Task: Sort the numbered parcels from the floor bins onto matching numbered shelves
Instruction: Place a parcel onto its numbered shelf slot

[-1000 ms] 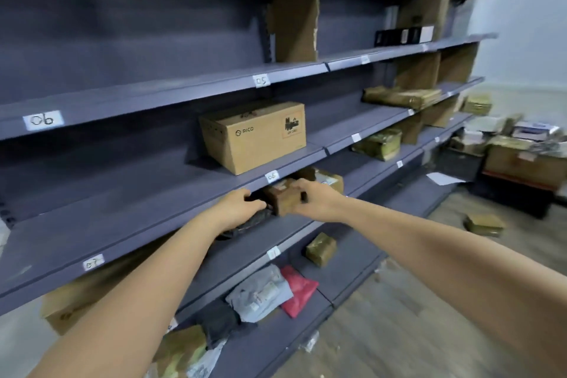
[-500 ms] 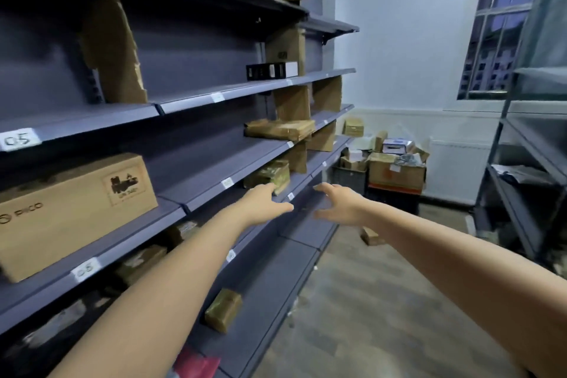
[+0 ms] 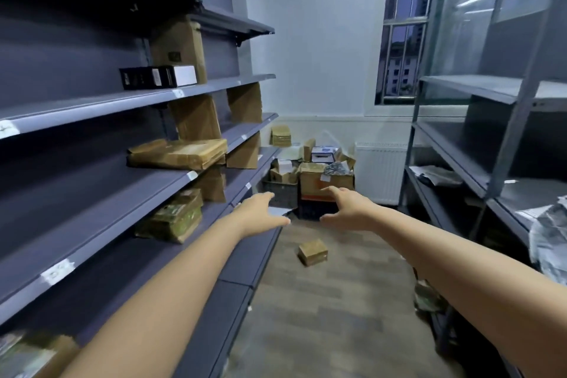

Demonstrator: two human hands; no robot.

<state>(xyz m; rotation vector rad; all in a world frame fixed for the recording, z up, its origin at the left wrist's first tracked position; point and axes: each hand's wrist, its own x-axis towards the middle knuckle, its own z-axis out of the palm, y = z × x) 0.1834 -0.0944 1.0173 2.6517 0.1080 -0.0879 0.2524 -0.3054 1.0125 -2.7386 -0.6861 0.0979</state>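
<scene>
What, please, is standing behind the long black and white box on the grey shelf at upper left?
Behind the long black and white box stands an upright brown cardboard sheet, leaning on the grey shelf backing. The box hides the sheet's lower left edge, so anything tucked there cannot be seen.

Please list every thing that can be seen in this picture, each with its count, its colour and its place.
black and white box: one, on an upper left shelf.
flat parcel: one, brown, on the left shelf below that.
taped parcel: one, green-brown, on the next left shelf down.
small parcel: one, brown, alone on the wood floor.
pile of parcels: many, brown and white, in floor bins by the far wall.
left shelving: one unit, dark grey, with white labels.
right shelving: one unit, grey, with papers on it.
window: one, in the far wall.
left hand: open, holds nothing.
right hand: open, holds nothing.
</scene>
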